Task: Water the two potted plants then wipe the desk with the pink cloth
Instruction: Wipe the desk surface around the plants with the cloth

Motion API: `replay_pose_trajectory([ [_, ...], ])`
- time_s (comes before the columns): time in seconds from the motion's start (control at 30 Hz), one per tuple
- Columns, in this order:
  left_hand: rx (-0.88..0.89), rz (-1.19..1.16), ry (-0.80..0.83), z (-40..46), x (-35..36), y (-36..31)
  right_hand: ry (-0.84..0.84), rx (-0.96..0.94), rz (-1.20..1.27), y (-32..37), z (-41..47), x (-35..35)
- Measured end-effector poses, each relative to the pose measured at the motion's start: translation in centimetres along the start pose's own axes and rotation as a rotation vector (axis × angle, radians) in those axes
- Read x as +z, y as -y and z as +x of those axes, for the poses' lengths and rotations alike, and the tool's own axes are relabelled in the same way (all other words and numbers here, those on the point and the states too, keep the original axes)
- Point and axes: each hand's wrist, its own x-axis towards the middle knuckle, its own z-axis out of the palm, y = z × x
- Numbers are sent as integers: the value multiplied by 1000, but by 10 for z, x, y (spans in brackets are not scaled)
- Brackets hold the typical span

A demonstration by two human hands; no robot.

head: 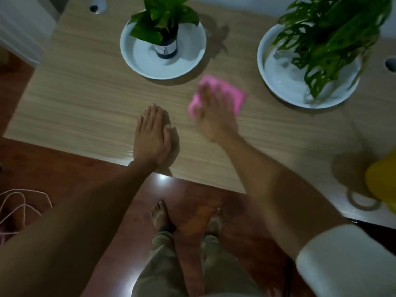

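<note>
Between the two saucered plants, pink cloth (218, 97) lies on desk (85, 103), right hand (214, 112) pressed flat on it, fingers spread, blurred. Left hand (153, 133) flat, fingers together, bracing. Cloth soft, light, likely bunches; palm its middle

My pink cloth (216, 97) lies flat and rumpled on the wooden counter (85, 103). One potted plant (164, 24) stands at its eleven o'clock, the other potted plant (327, 39) at two o'clock, each in a white dish.
</note>
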Motion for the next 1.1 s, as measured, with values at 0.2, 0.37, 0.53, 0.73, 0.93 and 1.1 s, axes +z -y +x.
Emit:
replay_pose_trajectory([
  [0.2, -32, 12, -32, 5, 0, -40, 175, -585, -176, -47, -121, 13],
  [0.37, 76, 14, 51, 8, 16, -75, 58, -143, -173, -159, -92, -36],
  [0.53, 177, 58, 88, 16, 33, -92, -5, 46, -97, -99, -79, -17],
  [0.73, 251, 38, 117, 33, 45, -123, 95, -348, -196, -150, -188, -4],
  [0.93, 343, 30, 141, 37, 59, -148, -44, 288, -92, -213, -137, -42],
  [1.1, 412, 42, 178, 41, 70, -169, 2, 191, -96, -157, -137, -23],
])
